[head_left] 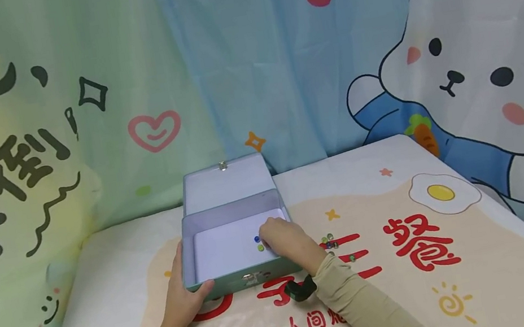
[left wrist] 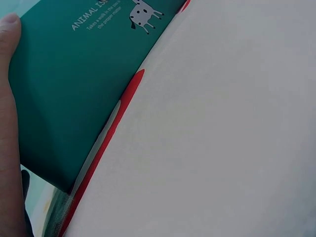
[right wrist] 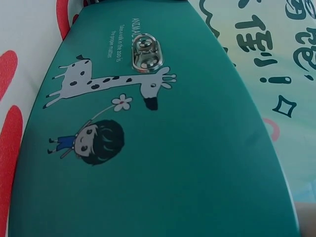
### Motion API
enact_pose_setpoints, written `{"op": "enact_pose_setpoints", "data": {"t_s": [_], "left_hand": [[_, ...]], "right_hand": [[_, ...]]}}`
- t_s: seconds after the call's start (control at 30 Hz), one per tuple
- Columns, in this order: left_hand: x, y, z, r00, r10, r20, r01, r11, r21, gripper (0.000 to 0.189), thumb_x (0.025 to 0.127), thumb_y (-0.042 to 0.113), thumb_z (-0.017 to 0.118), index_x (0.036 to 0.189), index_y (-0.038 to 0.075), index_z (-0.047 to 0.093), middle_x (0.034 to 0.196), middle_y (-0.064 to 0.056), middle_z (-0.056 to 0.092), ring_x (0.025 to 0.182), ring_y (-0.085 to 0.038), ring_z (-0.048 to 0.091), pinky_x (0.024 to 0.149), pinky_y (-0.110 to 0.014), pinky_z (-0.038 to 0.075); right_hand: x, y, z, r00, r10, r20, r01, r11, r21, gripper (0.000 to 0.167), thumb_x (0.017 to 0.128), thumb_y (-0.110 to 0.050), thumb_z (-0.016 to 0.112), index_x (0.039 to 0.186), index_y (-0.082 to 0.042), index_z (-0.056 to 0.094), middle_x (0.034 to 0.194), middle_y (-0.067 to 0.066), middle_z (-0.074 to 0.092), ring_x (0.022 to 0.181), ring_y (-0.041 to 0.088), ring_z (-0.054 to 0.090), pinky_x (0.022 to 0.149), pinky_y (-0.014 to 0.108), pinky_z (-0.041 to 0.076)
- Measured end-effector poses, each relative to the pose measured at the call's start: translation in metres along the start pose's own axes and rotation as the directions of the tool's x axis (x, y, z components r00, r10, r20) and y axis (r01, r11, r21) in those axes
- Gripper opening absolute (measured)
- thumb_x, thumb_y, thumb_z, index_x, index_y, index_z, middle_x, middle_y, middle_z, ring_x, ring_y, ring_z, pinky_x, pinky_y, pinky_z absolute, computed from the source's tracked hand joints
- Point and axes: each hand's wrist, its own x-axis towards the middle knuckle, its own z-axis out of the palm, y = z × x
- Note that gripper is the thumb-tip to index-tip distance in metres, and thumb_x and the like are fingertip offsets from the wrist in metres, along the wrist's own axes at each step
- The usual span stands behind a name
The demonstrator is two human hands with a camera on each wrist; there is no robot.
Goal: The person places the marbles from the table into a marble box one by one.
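Note:
A green tin box [head_left: 246,277] stands on the table with its hinged lid [head_left: 226,183] raised at the back. My left hand [head_left: 181,290] grips its front left corner, thumb along the front wall and fingers up the left side. Over the right part of the box, my right hand [head_left: 286,239] reaches down inside with bent fingers; the fingertips are hidden, and I cannot tell whether they hold anything. Beside them on the box floor lie a blue marble [head_left: 257,239] and a green marble [head_left: 260,248]. The right wrist view shows the box's printed front [right wrist: 163,163] and metal clasp [right wrist: 147,53].
Right of the box, several glass marbles [head_left: 330,242] lie clustered on the printed tablecloth [head_left: 392,303], with a single greenish marble [head_left: 352,258] nearer me. A patterned curtain [head_left: 278,69] hangs directly behind the table.

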Motion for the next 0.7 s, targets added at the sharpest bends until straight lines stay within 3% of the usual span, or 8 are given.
{"op": "enact_pose_setpoints", "data": {"t_s": [0.27,0.37,0.53,0.7], "left_hand": [[-0.0017,-0.0005,-0.0004,1.000,0.001,0.001,-0.001,1.000,-0.001,0.107,0.071,0.026,0.075,0.154,0.019,0.008,0.155,-0.012,0.023,0.134,-0.036,0.033,0.101,-0.066,0.029],[-0.0027,0.0004,0.0000,1.000,-0.006,0.000,0.006,1.000,-0.005,0.106,0.072,0.026,0.075,0.154,0.018,0.009,0.155,-0.012,0.023,0.134,-0.037,0.033,0.101,-0.066,0.029],[-0.0031,0.0009,0.0000,1.000,-0.006,0.001,0.006,1.000,0.001,0.105,0.072,0.026,0.074,0.154,0.019,0.009,0.156,-0.011,0.023,0.134,-0.037,0.033,0.102,-0.067,0.029],[-0.0018,0.0016,-0.0012,1.000,-0.014,0.008,0.014,1.000,-0.002,0.106,0.072,0.026,0.075,0.154,0.025,0.007,0.156,-0.010,0.023,0.134,-0.036,0.033,0.102,-0.067,0.029]], "right_hand": [[-0.0026,-0.0014,-0.0032,1.000,-0.007,0.007,0.006,1.000,0.013,0.013,0.086,-0.007,0.064,0.081,-0.015,0.073,0.085,-0.001,0.068,0.071,0.010,0.054,0.068,0.031,0.053],[-0.0039,-0.0020,-0.0040,1.000,-0.009,0.008,0.009,1.000,0.027,0.014,0.087,-0.006,0.063,0.087,-0.014,0.075,0.091,0.000,0.070,0.076,0.011,0.058,0.074,0.031,0.054],[-0.0041,-0.0008,-0.0050,0.998,-0.053,-0.032,0.055,0.997,0.062,0.014,0.087,-0.007,0.065,0.095,-0.013,0.075,0.097,0.000,0.072,0.089,0.014,0.063,0.083,0.032,0.052],[-0.0020,0.0012,-0.0083,0.989,-0.109,-0.096,0.122,0.983,0.141,0.011,0.087,-0.011,0.067,0.094,-0.011,0.076,0.092,0.001,0.073,0.089,0.014,0.065,0.082,0.030,0.053]]}}
